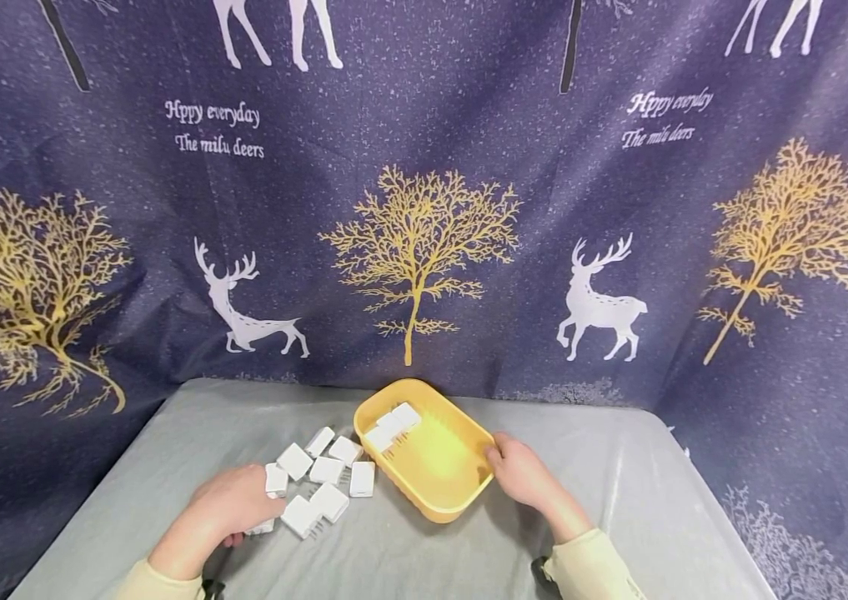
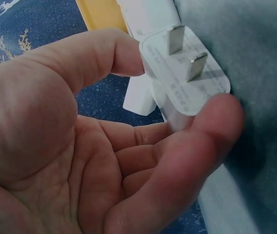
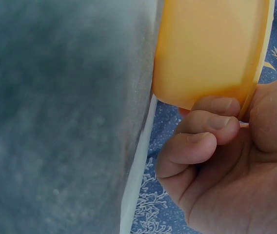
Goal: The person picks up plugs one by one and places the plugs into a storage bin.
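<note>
In the left wrist view, a white plug-in charger (image 2: 187, 68) with two metal prongs is pinched between the thumb and a finger of my left hand (image 1: 232, 502). Several more white chargers (image 1: 328, 471) lie on the table just right of that hand, some with prongs showing. My right hand (image 1: 519, 471) grips the near right rim of a yellow plastic basket (image 1: 434, 508); its fingers curl at the wall in the right wrist view. A few white chargers (image 1: 398, 419) rest inside, at the basket's far left end.
A grey cloth covers the table (image 1: 589, 450). Behind it hangs a dark blue curtain (image 1: 454, 100) printed with deer and golden trees. The loose chargers sit close against the basket's left side.
</note>
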The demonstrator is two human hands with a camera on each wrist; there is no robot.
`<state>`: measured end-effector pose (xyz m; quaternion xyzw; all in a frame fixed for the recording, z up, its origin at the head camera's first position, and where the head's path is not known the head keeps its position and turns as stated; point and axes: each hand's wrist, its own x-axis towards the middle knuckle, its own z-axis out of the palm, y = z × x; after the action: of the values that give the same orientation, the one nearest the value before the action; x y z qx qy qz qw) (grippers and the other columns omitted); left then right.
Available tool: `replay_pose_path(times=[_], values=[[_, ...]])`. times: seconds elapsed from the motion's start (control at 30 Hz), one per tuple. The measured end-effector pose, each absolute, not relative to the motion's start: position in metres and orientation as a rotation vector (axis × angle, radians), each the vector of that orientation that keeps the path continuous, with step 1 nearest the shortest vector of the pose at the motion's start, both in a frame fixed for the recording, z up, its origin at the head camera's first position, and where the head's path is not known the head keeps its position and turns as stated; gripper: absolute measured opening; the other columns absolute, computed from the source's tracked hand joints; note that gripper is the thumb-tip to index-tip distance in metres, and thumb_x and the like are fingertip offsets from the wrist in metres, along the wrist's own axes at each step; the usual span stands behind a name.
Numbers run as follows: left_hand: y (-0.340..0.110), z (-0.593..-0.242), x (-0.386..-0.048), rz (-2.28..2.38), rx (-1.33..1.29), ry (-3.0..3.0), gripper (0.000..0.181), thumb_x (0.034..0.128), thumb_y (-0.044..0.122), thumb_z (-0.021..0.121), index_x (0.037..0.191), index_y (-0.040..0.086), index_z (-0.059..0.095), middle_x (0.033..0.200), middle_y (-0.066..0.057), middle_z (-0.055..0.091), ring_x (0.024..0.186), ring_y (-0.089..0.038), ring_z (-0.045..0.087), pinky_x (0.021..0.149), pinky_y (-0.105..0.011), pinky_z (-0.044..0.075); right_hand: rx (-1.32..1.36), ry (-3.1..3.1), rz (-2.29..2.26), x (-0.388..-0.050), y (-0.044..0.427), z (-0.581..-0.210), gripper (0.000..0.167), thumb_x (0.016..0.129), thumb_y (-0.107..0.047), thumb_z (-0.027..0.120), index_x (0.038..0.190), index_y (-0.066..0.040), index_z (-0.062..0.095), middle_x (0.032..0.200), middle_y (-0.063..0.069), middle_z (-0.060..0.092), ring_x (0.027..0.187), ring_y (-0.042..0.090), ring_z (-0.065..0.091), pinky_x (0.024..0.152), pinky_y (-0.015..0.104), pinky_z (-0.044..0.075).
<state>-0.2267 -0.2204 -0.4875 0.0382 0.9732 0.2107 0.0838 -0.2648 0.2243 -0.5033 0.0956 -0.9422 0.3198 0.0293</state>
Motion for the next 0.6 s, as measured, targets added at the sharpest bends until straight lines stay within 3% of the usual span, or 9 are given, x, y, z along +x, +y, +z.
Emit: replay_pose_path(times=[0.37, 0.6], values=[[-0.223, -0.482, -0.226, 0.693, 0.129, 2.926, 0.023, 0.0840, 0.024, 0.073, 0.071, 0.014, 0.057, 0.046, 0.000, 0.054, 0.033, -0.017, 0.056, 0.039, -0.034, 0.047, 0.306, -2.899, 0.970, -0.264, 0.225, -0.505, 0.017, 0.111, -0.009, 0.056, 0.094, -0.011, 0.059, 0.072, -0.001, 0.050, 0.069, 0.018, 0.053, 0.069, 0.043, 0.050], [-0.225, -0.474, -0.225, 0.711, 0.102, 2.919, 0.023, 0.0855, 0.027, 0.074, 0.079, 0.013, 0.058, 0.053, -0.004, 0.057, 0.036, -0.017, 0.056, 0.041, -0.035, 0.047, 0.296, -2.906, 0.961, -0.266, 0.226, -0.507, 0.018, 0.111, -0.010, 0.056, 0.093, -0.012, 0.058, 0.072, 0.000, 0.050, 0.069, 0.019, 0.053, 0.069, 0.044, 0.050]])
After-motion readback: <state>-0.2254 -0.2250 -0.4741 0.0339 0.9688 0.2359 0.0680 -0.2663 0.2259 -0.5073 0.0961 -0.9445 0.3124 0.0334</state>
